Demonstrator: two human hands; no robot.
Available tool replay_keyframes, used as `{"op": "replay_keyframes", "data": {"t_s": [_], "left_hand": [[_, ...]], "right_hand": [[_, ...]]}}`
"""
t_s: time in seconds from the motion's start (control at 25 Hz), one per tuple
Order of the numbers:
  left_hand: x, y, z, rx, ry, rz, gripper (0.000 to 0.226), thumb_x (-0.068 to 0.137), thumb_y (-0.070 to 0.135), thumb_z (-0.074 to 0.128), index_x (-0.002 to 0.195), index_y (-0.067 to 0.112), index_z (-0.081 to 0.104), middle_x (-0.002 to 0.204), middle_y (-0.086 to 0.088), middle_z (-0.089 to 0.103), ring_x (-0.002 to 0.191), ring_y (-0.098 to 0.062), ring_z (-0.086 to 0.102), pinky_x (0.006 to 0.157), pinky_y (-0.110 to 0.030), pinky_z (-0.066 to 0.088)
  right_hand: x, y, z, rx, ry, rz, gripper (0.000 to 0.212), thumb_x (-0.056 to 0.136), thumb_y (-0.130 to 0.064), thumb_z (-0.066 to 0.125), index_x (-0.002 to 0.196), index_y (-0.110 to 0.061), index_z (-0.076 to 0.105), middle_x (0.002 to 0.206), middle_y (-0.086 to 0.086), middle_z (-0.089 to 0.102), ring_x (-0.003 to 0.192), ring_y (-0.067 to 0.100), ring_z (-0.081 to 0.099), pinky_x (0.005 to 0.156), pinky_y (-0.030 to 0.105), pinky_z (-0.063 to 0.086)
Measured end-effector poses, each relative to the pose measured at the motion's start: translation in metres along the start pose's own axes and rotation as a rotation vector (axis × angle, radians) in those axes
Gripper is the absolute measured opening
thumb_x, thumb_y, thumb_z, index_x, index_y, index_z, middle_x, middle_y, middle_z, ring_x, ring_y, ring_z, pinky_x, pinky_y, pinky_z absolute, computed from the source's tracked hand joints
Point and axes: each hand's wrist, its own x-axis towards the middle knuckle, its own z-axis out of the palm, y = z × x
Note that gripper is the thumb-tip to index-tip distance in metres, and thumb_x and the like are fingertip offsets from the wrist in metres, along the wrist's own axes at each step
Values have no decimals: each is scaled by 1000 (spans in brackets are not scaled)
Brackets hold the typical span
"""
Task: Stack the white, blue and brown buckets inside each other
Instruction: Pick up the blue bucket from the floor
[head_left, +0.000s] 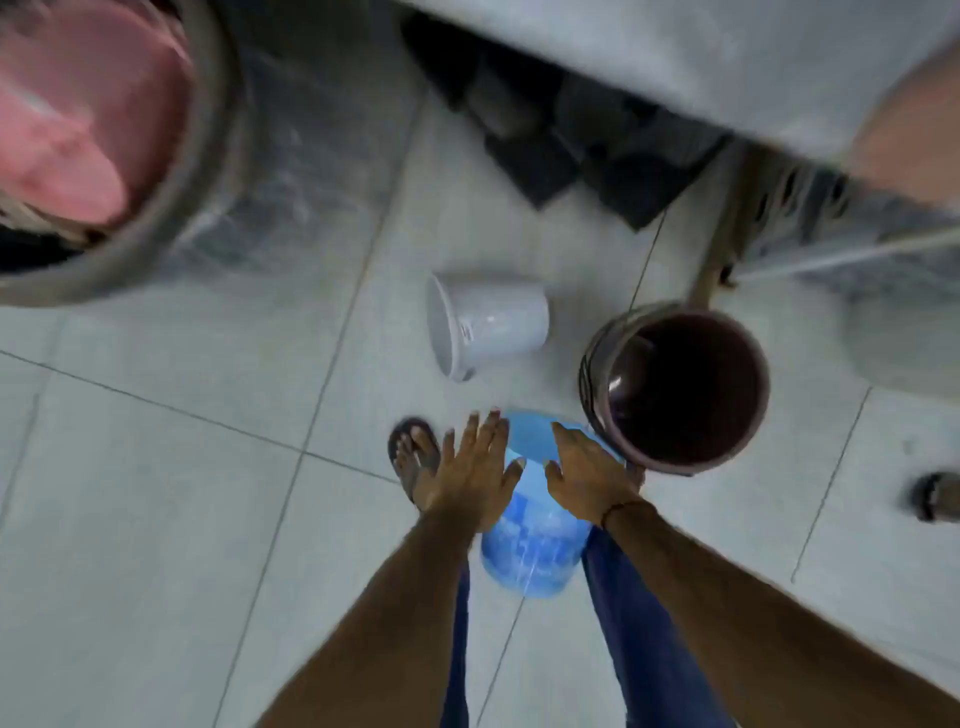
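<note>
A blue bucket (530, 540) hangs tilted between my legs, its mouth pointing away from me. My left hand (470, 470) presses flat on its left side with fingers spread, and my right hand (587, 475) clasps its right rim. The brown bucket (675, 384) stands upright on the floor just right of the blue one, dark inside, almost touching it. The white bucket (485, 322) lies on its side farther away, mouth facing left. The picture is blurred by motion.
A large brown tub (171, 197) holding something pink sits at the upper left. A grey slab (649, 57) with dark things beneath runs along the top. My sandalled left foot (413, 457) stands beside the blue bucket; another sandal (935, 496) is at the right edge.
</note>
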Motion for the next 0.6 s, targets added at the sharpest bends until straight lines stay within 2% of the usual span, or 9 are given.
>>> {"op": "replay_keyframes", "data": {"t_s": [0.04, 0.16, 0.24, 0.32, 0.36, 0.48, 0.56, 0.6], "left_hand": [[12, 0, 41, -2, -111, 43, 62, 96, 41, 32, 144, 6, 46, 153, -12, 44, 139, -35, 43, 106, -61, 40], [40, -12, 109, 103, -152, 217, 55, 93, 30, 30, 138, 9, 53, 144, -11, 56, 132, -32, 52, 104, -56, 42], [48, -17, 129, 196, -216, 322, 41, 88, 24, 49, 123, 11, 64, 121, -10, 69, 114, -30, 64, 100, -50, 48], [44, -20, 123, 273, -172, 409, 29, 70, 12, 73, 99, 14, 70, 91, -7, 71, 86, -26, 70, 93, -43, 53], [37, -19, 108, 281, -191, 424, 28, 64, 6, 74, 90, 15, 69, 83, -5, 69, 78, -25, 69, 89, -40, 54], [1, -14, 61, 256, -262, 391, 19, 71, 3, 61, 83, 17, 63, 80, -3, 64, 73, -24, 65, 72, -33, 47], [-26, -10, 41, 154, -239, 378, 7, 81, 11, 54, 80, 14, 61, 79, -6, 61, 70, -26, 62, 66, -36, 44], [-35, -9, 39, 125, -221, 375, 11, 84, 16, 51, 79, 13, 60, 79, -7, 59, 69, -26, 60, 64, -37, 45]], "right_hand": [[13, 19, 32, -95, -73, 22, 63, 95, -24, 47, 151, -5, 25, 150, 15, 42, 136, 30, 43, 111, 42, 35], [43, 55, 87, -254, -126, -2, 61, 91, -15, 49, 148, -3, 31, 142, 15, 49, 128, 31, 49, 107, 41, 37], [52, 66, 103, -295, -161, -31, 52, 88, -8, 49, 139, -5, 43, 129, 15, 60, 118, 33, 57, 99, 40, 45], [48, 66, 106, -262, -179, -50, 41, 87, -4, 49, 126, -12, 55, 117, 12, 67, 110, 33, 62, 88, 41, 50], [40, 61, 101, -254, -209, -73, 36, 87, -3, 49, 120, -13, 59, 111, 13, 68, 105, 34, 64, 83, 41, 52], [6, 36, 81, -286, -197, -191, 24, 80, 0, 56, 99, -13, 65, 91, 12, 70, 85, 35, 67, 68, 38, 51], [-19, 21, 70, -390, -240, -255, 21, 66, -1, 69, 79, -17, 67, 68, 5, 69, 63, 29, 67, 54, 32, 50], [-26, 19, 69, -440, -226, -279, 24, 57, 0, 73, 71, -19, 66, 58, 2, 66, 53, 26, 64, 47, 29, 46]]}}
